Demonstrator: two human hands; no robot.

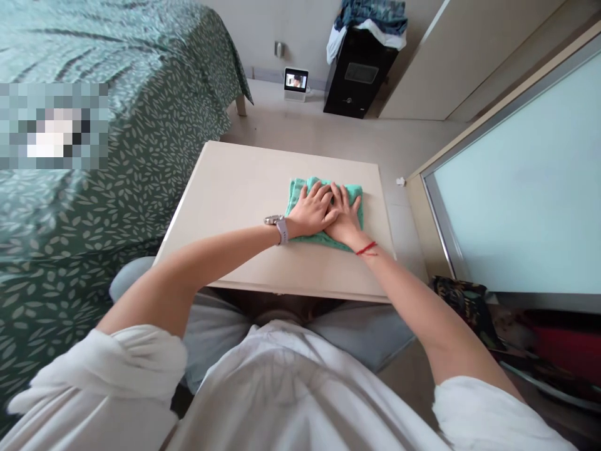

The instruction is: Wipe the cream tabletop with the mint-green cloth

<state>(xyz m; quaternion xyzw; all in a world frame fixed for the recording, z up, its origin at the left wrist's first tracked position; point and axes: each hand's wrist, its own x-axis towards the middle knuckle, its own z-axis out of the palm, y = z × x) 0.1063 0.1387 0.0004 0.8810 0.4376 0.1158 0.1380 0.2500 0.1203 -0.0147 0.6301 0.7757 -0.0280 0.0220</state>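
A folded green towel [323, 238] lies on the right part of a pale tabletop [244, 181]. My left hand [312, 210] rests flat on it, fingers stretched out and slightly spread. Beside it, my right hand [344, 215] also lies flat on the towel with its fingers apart. The two hands touch, the left thumb lying over the back of the right hand. A watch [280, 228] with a light strap is on my left wrist, and a red string bracelet [366, 248] circles my right one.
To the left stands a bed with a green leaf-patterned sheet [141, 144]. A small screen device [295, 84] and a black cabinet [352, 75] topped with clothes [373, 19] are on the floor ahead. A frosted panel [526, 169] flanks the table's right side.
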